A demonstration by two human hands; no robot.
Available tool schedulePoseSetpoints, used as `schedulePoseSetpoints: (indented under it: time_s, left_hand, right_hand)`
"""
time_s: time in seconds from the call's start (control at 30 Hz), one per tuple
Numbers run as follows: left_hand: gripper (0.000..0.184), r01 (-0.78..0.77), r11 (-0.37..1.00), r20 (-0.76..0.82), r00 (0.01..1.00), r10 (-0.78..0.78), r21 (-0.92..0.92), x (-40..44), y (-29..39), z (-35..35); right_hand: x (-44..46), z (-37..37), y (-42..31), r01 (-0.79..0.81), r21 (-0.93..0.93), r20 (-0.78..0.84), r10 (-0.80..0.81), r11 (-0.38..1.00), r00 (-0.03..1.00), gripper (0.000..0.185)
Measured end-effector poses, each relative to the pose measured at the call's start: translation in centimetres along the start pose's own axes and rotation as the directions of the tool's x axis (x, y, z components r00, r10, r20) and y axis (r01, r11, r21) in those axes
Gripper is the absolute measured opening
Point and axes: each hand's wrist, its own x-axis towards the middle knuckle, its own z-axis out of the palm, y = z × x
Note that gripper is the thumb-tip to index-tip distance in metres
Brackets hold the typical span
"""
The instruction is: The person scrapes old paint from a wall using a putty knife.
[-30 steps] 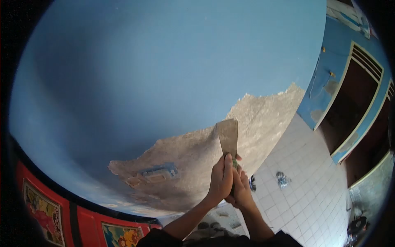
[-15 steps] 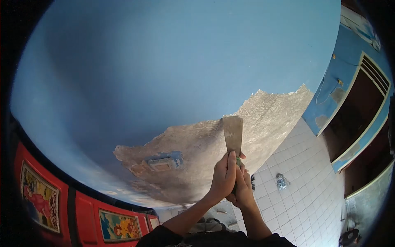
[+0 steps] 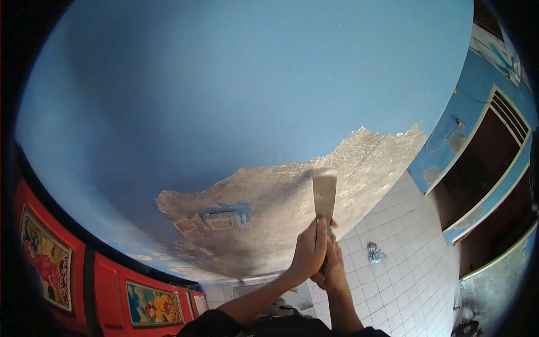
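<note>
A wide metal scraper [image 3: 324, 196] points up, its blade in front of the bare grey patch [image 3: 281, 208] of a blue wall [image 3: 252, 84]. Its blade edge is below the ragged paint edge; whether it touches the wall is unclear. My left hand [image 3: 309, 248] is closed round the handle, thumb along it. Wrapped round the same handle from the right, slightly lower, is my right hand [image 3: 333, 267]. The hands hide most of the handle.
A wall box [image 3: 222, 221] with blue paint remnants sits in the patch. Red panels with pictures [image 3: 154, 304] stand at lower left. On the tiled floor [image 3: 393, 236] lies a small shiny heap [image 3: 375, 254]. Doorways [image 3: 483, 151] are at right.
The scraper, held in both hands, has moved down from the paint edge over the bare patch and slightly right in view. The camera view has shifted too.
</note>
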Motion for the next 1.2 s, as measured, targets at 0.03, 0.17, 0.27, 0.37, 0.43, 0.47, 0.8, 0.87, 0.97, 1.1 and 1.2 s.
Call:
schedulePoseSetpoints:
  time_s: [0.03,0.17,0.27,0.37,0.43,0.47,0.8,0.87,0.97,1.1,1.2]
  left_hand:
    - [0.032,0.04,0.999,-0.01,0.999,-0.041,-0.011,-0.4,-0.5,-0.1]
    - [0.031,-0.043,0.999,0.035,0.999,0.042,0.024,2.7,1.8,0.4]
    - [0.031,-0.035,0.999,0.025,0.999,0.035,-0.002,2.1,1.8,0.6]
    - [0.032,-0.03,0.999,0.021,0.999,0.029,0.041,0.6,0.0,0.5]
    - [0.032,-0.021,0.998,0.022,1.0,0.019,0.065,0.1,-0.2,0.2]
    - [0.032,-0.007,0.998,0.026,1.0,0.005,0.067,0.3,0.2,-0.1]
    - [0.032,-0.018,0.996,0.08,0.997,0.012,0.086,0.9,0.9,-0.1]
    - [0.031,-0.007,0.993,0.08,0.997,-0.002,0.117,0.7,0.3,-0.2]
    - [0.029,-0.077,0.988,0.065,0.995,0.069,0.134,4.4,2.6,0.0]
    - [0.029,-0.149,0.981,0.074,0.987,0.14,0.126,3.9,2.1,0.1]
    - [0.03,-0.042,0.995,0.105,0.994,0.032,0.095,1.7,2.3,-0.4]
  right_hand:
    - [-0.1,0.2,0.0,0.007,-0.031,0.01,-0.007,0.999,1.0,0.039]
    - [1.7,-1.2,-0.2,0.122,-0.439,-0.026,-0.149,0.89,0.989,0.035]
    - [1.6,-1.3,-0.6,-0.068,0.289,0.216,0.004,0.955,0.976,0.034]
    - [0.6,-1.5,0.4,0.226,-0.172,0.117,-0.208,0.959,0.971,0.037]
    - [0.3,-3.2,2.6,-0.213,0.293,-0.018,0.229,0.932,0.973,0.054]
    - [0.8,-3.4,3.2,0.178,-0.298,-0.054,-0.203,0.938,0.978,0.054]
    - [0.5,-0.7,1.2,0.111,-0.16,-0.019,-0.115,0.981,0.993,0.033]
    - [1.1,0.1,0.5,0.072,-0.007,-0.169,-0.072,0.997,0.983,0.033]
    - [2.1,1.7,-2.6,-0.088,0.317,0.038,0.08,0.944,0.996,0.034]
    - [2.2,1.0,-2.0,-0.034,0.299,0.122,-0.003,0.954,0.993,0.034]
    - [1.0,0.8,-0.4,0.038,0.152,-0.067,-0.028,0.988,0.997,0.035]
